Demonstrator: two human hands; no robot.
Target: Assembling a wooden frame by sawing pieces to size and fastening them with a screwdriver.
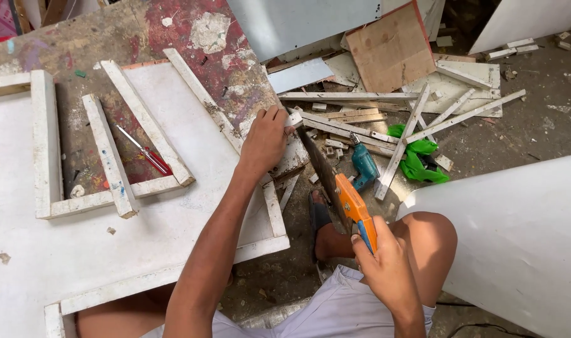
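Both hands work at the counter's (79, 250) edge. His left hand (265, 141) presses flat on a white strip (279, 163) at the corner, fingers curled over its end. His right hand (385, 266), at five o'clock from the left, is clamped on the orange handle of a handsaw (345, 194), whose blade runs toward eleven o'clock, meeting the strip just beside the left hand. A teal drill (364, 164) lies on the floor at three o'clock.

We've got open white board (97, 250) left of our left hand (265, 141), but right of the saw (342, 188) it's jammed: drill (364, 165), loose strips (401, 141), green cloth (417, 159).
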